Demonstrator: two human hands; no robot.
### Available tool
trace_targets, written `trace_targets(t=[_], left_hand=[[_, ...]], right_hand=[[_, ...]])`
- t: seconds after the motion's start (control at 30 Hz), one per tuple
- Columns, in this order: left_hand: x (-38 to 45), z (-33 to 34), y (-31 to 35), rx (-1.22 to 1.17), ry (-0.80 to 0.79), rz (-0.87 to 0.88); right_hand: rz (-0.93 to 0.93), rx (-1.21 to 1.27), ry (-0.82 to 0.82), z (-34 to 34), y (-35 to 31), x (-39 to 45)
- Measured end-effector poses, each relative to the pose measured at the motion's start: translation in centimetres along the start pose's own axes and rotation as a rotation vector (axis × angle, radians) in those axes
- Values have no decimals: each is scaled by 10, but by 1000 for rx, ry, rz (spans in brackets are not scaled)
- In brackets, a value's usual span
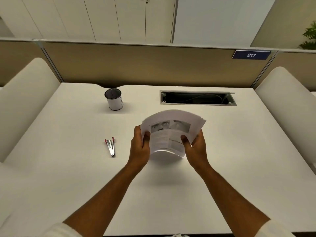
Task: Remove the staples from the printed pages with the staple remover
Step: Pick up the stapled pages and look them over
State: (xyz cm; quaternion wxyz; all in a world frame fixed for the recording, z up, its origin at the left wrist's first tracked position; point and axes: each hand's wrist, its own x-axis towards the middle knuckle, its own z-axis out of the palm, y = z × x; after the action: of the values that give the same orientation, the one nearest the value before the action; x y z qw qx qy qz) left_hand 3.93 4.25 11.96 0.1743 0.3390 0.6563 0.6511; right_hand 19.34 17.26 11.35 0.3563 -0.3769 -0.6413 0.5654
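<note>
Both hands, left [139, 147] and right [196, 148], grasp pages [171, 134] above desk [68, 177]; remover [110, 146] lies left of left grip, long axis near-to-far, nearer that hand.

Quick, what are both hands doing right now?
Left hand: holding the left edge of the printed pages.
Right hand: holding the right edge of the same pages.

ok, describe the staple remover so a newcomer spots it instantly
On the white desk, look left of the two hands holding the bent stack of printed pages. The slim silver metal staple remover with red tips lies flat there, untouched. Its only neighbour is the white cylindrical pen cup with dark rim, upright farther back.
</note>
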Motion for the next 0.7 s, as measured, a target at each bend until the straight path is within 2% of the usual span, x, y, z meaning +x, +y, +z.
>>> trace_targets(t=[0.4, 0.53, 0.7], left_hand=[[18, -13, -18, 158, -8, -134], [18, -15, -27, 212, -86, -232], [23, -17, -28, 173, -16, -342]], right_hand=[[68, -121, 53, -2, 13, 17], [92, -217, -8, -4, 21, 15], [140, -230, -25, -11, 24, 19]])
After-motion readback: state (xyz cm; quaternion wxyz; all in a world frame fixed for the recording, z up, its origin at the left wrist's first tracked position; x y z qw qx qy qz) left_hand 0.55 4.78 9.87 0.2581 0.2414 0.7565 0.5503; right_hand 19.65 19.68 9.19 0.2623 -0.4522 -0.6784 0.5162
